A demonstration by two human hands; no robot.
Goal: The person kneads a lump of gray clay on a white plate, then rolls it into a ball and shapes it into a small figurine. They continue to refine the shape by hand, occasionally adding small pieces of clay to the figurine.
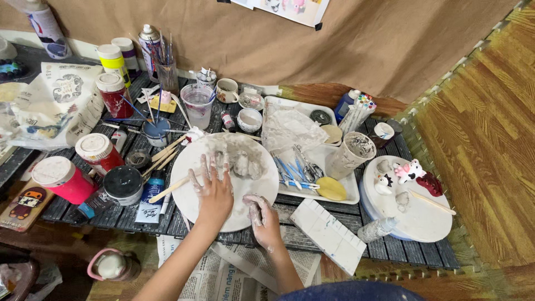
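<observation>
Low slatted table point(312, 234) crowded with paint jars. Round white board point(189, 150) at centre, smeared grey. Left hand point(214, 189) flat on board, fingers spread, gripping nothing. Right hand point(262, 217) at board's edge, fingers curled (contents hidden). Clay lumps point(245, 164) just beyond left fingertips.

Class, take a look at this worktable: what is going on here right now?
A person is working wet grey clay on a round white board. The left hand lies flat on the board, fingers spread, beside the clay lumps. The right hand, smeared with clay, rests at the board's near edge. A white tray of modelling tools sits to the right, paint jars stand to the left, and small painted figurines stand on a second round board.
</observation>
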